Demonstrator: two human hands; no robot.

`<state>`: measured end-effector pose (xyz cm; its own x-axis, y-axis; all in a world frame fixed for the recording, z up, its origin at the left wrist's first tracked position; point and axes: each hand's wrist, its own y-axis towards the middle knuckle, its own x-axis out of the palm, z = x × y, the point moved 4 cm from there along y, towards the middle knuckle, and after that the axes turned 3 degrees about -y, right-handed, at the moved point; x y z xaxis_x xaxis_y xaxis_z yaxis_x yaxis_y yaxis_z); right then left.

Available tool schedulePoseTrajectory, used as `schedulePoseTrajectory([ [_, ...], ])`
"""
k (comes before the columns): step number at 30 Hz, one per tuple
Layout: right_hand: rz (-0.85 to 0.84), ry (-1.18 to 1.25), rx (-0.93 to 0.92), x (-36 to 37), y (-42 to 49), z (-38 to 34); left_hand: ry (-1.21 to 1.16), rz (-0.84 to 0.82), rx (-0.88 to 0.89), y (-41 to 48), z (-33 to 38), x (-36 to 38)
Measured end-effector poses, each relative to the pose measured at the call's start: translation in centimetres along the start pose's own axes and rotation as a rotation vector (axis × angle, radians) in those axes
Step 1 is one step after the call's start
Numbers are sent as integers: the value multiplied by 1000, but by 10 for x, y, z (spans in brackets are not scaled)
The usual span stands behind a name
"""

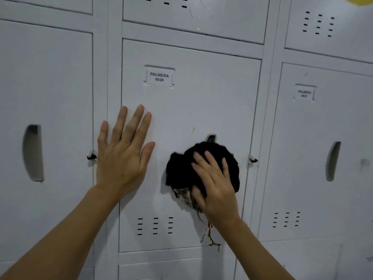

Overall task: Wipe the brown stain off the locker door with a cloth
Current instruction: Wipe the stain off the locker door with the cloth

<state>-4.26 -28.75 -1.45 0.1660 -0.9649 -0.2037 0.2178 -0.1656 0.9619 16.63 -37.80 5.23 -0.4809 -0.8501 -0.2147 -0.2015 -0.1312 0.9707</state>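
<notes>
The grey locker door (201, 93) labelled PALMERA 0039 fills the middle of the view. My right hand (216, 182) presses a bunched black cloth (181, 170) flat against the door, over the recessed handle (211, 137). Brown stain drips (211, 237) run down the door just below the cloth and my wrist, reaching the door's bottom edge. My left hand (123, 150) lies flat on the door's left edge, fingers spread, holding nothing. Whatever stain lies under the cloth is hidden.
Neighbouring grey lockers stand on the left (46, 118) and right (323, 138), each with a recessed handle. Padlock hasps (252, 159) stick out between the doors. Vent slots (155, 226) sit low on the middle door. A small yellowish speck (193, 129) marks the door above the cloth.
</notes>
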Motion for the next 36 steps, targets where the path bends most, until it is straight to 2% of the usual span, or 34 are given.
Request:
schedulePoseTrajectory([
  [4,33,25,23,-3,-38,-6,-7,45,3,-3,3,1],
  [6,69,113,118,-14,-40,-10,-27,55,1,-2,4,0],
  [9,248,311,313,-39,-13,-15,-47,56,-11,-3,5,-2],
  [12,412,276,354,-55,30,-17,-46,61,-22,-5,3,-4],
  [13,382,252,348,-53,44,-16,-40,66,-17,-5,3,-4],
  [17,82,135,240,-18,71,-13,-23,77,-5,-3,1,-3],
  [19,38,79,154,-7,60,-13,-28,83,-3,-3,1,-2],
  [23,25,40,40,-4,20,-14,-32,97,-4,-5,3,-1],
  [27,71,151,128,-16,3,-19,-59,90,-8,-3,2,-3],
  [30,295,300,293,-36,20,-24,-74,78,-22,-2,1,-4],
  [32,436,352,305,-46,48,-27,-71,72,-26,-4,2,-5],
  [34,405,341,259,-44,82,-28,-62,76,-15,-4,3,-5],
  [36,253,252,235,-30,107,-25,-65,81,-6,-3,3,-5],
])
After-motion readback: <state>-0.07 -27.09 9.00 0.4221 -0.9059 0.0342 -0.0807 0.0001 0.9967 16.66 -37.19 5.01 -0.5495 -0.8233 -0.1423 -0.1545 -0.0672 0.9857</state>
